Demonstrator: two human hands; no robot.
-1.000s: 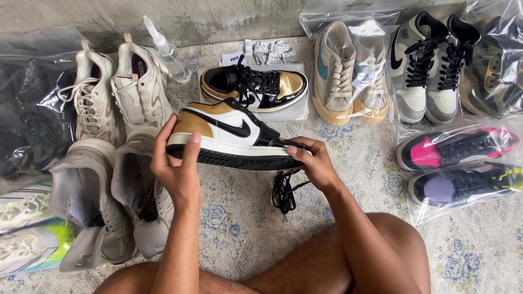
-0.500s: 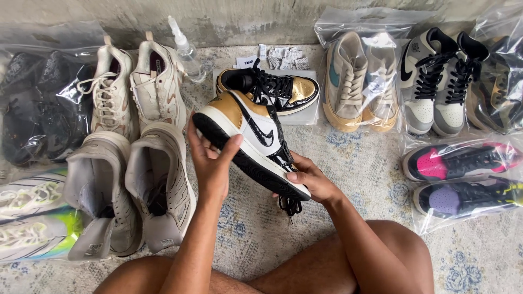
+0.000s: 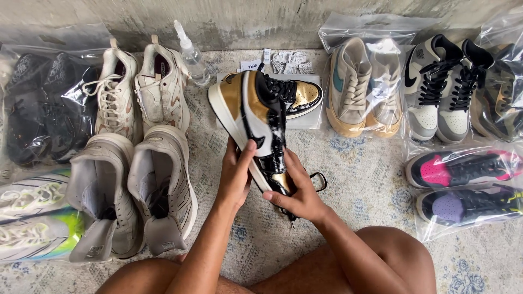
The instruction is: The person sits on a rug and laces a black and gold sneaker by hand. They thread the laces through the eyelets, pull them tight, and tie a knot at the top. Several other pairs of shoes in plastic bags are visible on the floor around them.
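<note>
Two hands grip one gold, black and white sneaker (image 3: 253, 122) above the rug (image 3: 359, 179): left hand (image 3: 235, 177) at its side, right hand (image 3: 298, 191) under the heel; laces (image 3: 318, 182) dangle untied, its mate (image 3: 297, 92) lying behind.

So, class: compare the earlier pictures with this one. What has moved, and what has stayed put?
The gold, white and black sneaker has been turned from lying level to standing steeply on end, toe pointing away. The left hand and right hand both kept hold, now gripping its near end. Its mate, the spray bottle and the bagged shoes stayed put.
</note>
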